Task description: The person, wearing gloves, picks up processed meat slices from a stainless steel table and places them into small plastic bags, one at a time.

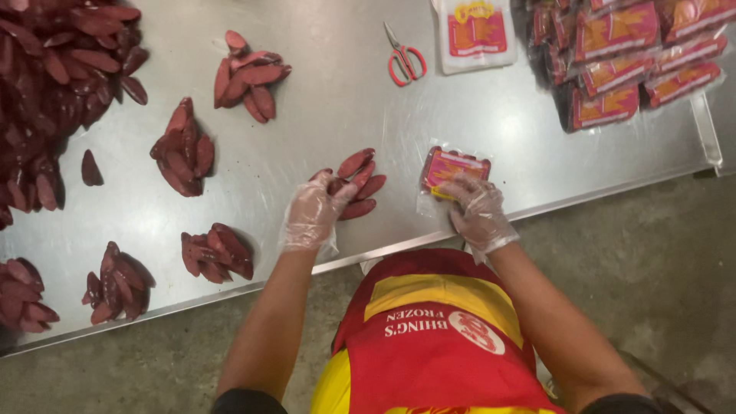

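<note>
Both my hands wear clear plastic gloves over a steel table (pixel 330 107). My left hand (pixel 313 211) rests on a small pile of dark red sausage pieces (pixel 362 184), fingers curled around some of them. My right hand (pixel 477 207) holds the near edge of a clear plastic pouch with a red and yellow label (pixel 448 169), which lies flat on the table near its front edge.
Several small piles of sausage pieces (pixel 184 149) dot the table, with a big heap (pixel 54 77) at the far left. Red-handled scissors (pixel 402 60), a stack of empty pouches (pixel 475 31) and filled packs (pixel 629 54) lie at the back right. Concrete floor below.
</note>
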